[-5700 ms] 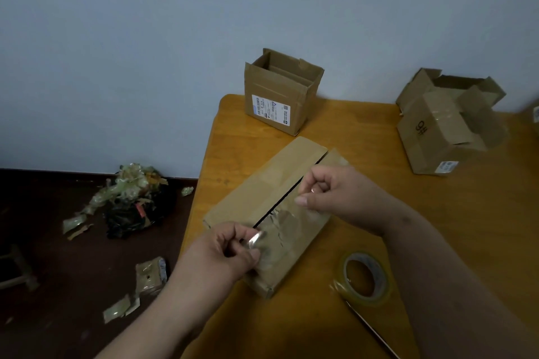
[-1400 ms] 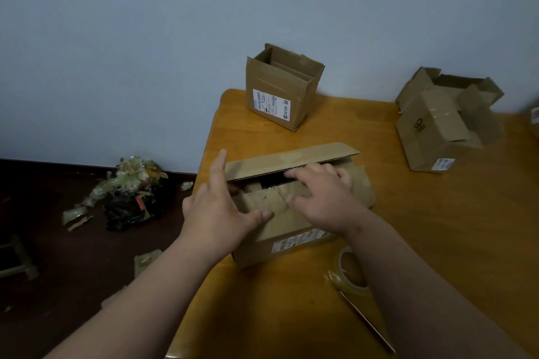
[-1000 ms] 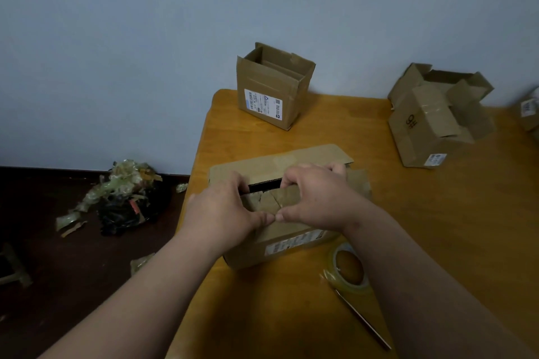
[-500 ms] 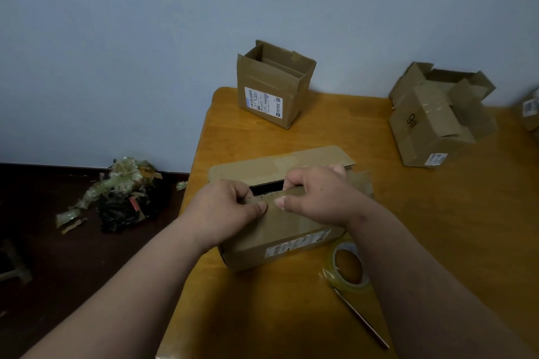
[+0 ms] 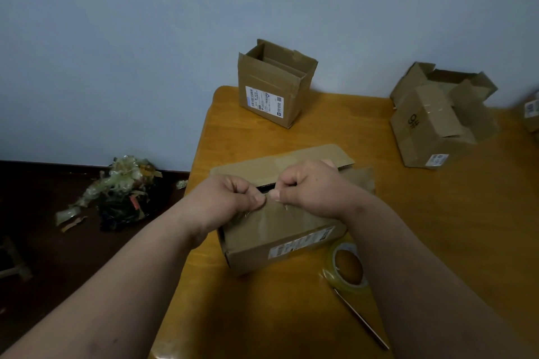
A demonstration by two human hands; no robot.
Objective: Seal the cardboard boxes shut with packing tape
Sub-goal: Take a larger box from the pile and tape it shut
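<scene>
On the floor at far left we note a heap of scrap tape (image 5: 116,189), unchanged from the earlier views. On the table (image 5: 437,227), our left hand (image 5: 224,201) and right hand (image 5: 309,188) now sit knuckle to knuckle over the long box (image 5: 280,230), fingers curled, each pinching the edge of the near flap at the seam. A moment ago both hands lay spread flat on the lid. The near flap is down; the far flap (image 5: 285,162) stands slightly raised, and a dark gap shows between them. We judge the box not yet sealed, the flaps needing to be brought together before taping. The tape roll (image 5: 347,268) lies untouched beside the box's near right corner, a thin rod (image 5: 361,319) just past it. Further back, one open box (image 5: 274,84) and one tipped box (image 5: 437,122) await sealing.
</scene>
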